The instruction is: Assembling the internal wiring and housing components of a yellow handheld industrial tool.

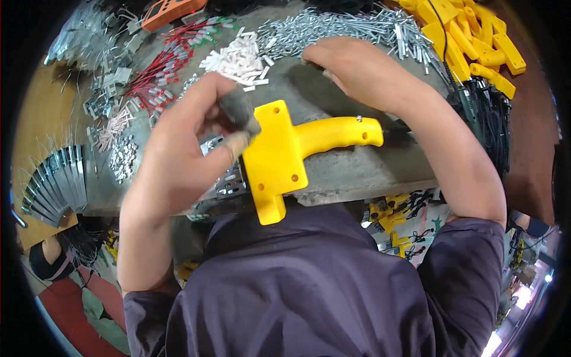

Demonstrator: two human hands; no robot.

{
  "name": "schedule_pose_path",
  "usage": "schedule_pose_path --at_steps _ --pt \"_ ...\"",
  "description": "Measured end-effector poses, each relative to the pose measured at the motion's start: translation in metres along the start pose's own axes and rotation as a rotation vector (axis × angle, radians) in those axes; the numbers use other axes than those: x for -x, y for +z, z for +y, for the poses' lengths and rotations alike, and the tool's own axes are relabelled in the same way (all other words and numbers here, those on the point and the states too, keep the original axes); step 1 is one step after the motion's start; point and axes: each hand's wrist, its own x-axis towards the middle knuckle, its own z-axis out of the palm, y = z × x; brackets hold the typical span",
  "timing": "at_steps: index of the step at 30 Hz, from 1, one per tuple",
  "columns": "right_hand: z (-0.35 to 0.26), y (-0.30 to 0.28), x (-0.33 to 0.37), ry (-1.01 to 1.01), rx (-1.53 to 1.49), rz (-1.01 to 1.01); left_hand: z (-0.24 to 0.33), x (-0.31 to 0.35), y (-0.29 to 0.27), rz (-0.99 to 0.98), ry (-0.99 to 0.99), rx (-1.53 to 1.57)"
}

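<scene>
Yellow plastic pistol-grip housing (pixel 273 146) lies at the worktop's (pixel 351 163) front edge, its lower stub overhanging toward the person's dark shirt (pixel 309 285). The left hand (pixel 196 137) covers part of a shiny metal piece (pixel 231 183) beside it; a dark grey shape (pixel 238 110) at its fingers is blurred, and whether they grip it cannot be told. The right hand (pixel 351 71) reaches beside piled silver screws (pixel 357 30), its fingers' state unclear. White sleeves (pixel 238 62), red wires (pixel 156 74) and yellow handles (pixel 476 35) crowd around. An orange device (pixel 172 12) is cut off at top.
</scene>
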Motion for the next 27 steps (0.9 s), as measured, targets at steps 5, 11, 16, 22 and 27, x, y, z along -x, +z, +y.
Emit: schedule_pose_path --at_steps 5,11,16,22,27 --pt "-0.014 -0.014 0.002 0.111 -0.097 -0.035 0.006 0.035 0.008 -0.071 0.065 -0.279" --pt "-0.053 -0.032 0.054 0.197 -0.621 0.23 0.01 0.038 0.007 -0.094 0.086 -0.497" --pt "-0.065 -0.028 0.086 -0.004 -0.24 0.293 0.011 0.033 0.006 -0.194 0.161 -0.44" --pt "-0.065 -0.01 0.088 -0.096 -0.122 0.44 0.017 0.031 0.008 -0.222 0.071 -0.39" --pt "-0.062 -0.018 0.086 -0.04 -0.166 0.394 0.006 0.027 0.01 -0.265 0.005 -0.323"
